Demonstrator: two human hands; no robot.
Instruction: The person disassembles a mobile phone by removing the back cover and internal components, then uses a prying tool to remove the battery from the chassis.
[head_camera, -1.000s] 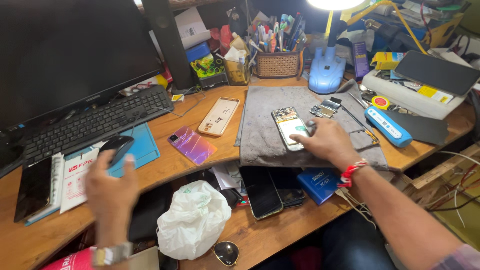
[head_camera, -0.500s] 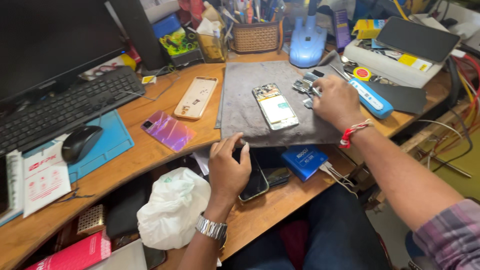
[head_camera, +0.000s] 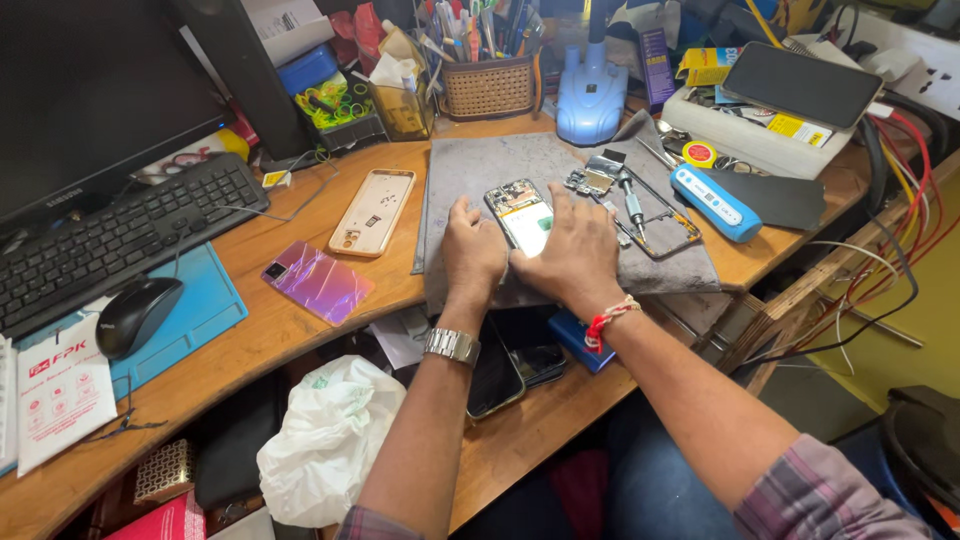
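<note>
Centre frame, an opened smartphone (head_camera: 522, 213) lies on a grey work mat (head_camera: 470, 170), back cover already off, internals exposed. Left hand (head_camera: 473, 250) and right hand (head_camera: 570, 250) grasp its lower end; reassembly remains.

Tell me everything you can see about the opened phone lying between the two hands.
The opened phone lies flat on the grey work mat, its back cover off. Its upper part shows a circuit board with small dark and metallic parts; below sits a pale battery with a yellow strip. The left hand touches its left edge, and the right hand covers its lower right part. It points slightly diagonally.
</note>
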